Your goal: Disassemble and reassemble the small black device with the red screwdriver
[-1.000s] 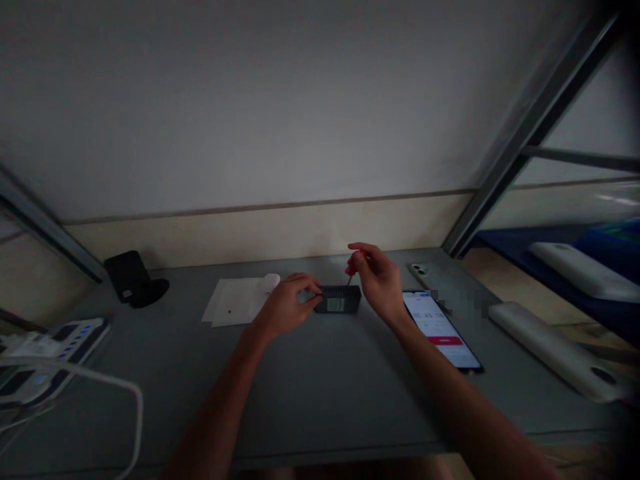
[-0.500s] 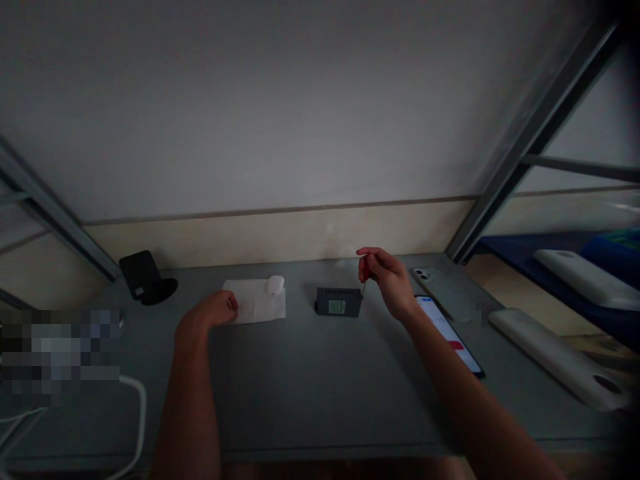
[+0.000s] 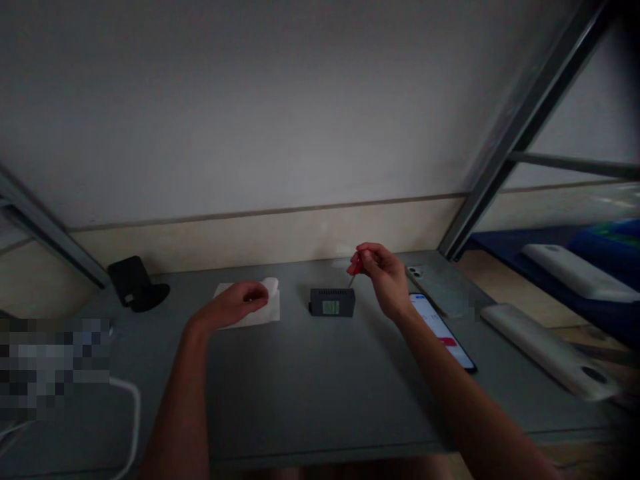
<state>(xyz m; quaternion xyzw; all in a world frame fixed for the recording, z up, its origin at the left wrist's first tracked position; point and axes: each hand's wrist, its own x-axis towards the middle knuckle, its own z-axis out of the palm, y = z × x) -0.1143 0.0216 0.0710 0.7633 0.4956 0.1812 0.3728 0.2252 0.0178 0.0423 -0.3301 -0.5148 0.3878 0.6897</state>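
Worktop (image 3: 310,380) bears a box (image 3: 332,303) lying 9-to-3, at 8 o'clock from the nearer right hand (image 3: 385,279) gripping a screwdriver (image 3: 355,268); left hand (image 3: 231,303), grip unclear.

The left hand (image 3: 233,305) bends inward, fingers (image 3: 256,289) curled, while the right hand (image 3: 386,279) pinches.

From here I see a black stand (image 3: 129,277) at the surface's (image 3: 310,393) back left; rightward, a lit phone (image 3: 436,323) near a long pale object (image 3: 543,345).
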